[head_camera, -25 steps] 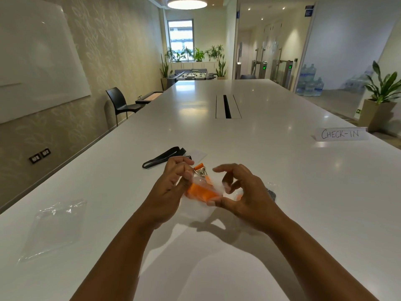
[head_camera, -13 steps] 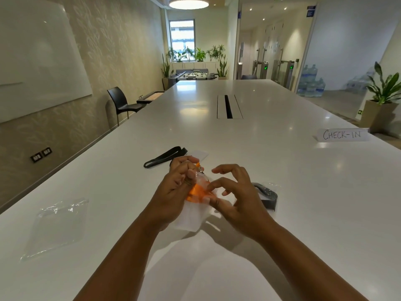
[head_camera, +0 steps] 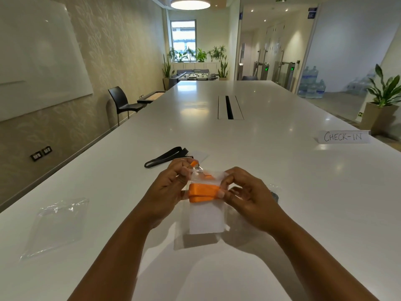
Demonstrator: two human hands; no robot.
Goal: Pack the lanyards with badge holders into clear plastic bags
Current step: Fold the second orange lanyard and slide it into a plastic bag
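A folded orange lanyard (head_camera: 202, 192) with a white badge holder (head_camera: 206, 220) hangs between my two hands, held up just above the white table (head_camera: 271, 192). A clear plastic bag (head_camera: 217, 175) shows around its upper part. My left hand (head_camera: 168, 190) pinches the top left side near the metal clip (head_camera: 198, 168). My right hand (head_camera: 245, 194) pinches the orange strap's right end. A black lanyard (head_camera: 165, 157) with a badge holder (head_camera: 198, 155) lies on the table beyond my left hand. A grey lanyard (head_camera: 275, 195) in plastic is mostly hidden behind my right hand.
An empty clear bag (head_camera: 57, 224) lies flat at the near left of the table. A folded "CHECK-IN" paper sign (head_camera: 342, 136) stands at the far right. A cable slot (head_camera: 229, 107) runs down the table's middle. A black chair (head_camera: 121, 103) stands by the left wall.
The orange lanyard went from a bunched bundle to a flat fold with the white badge holder hanging below. My hands have spread apart to its two sides, and my right hand now covers the grey lanyard.
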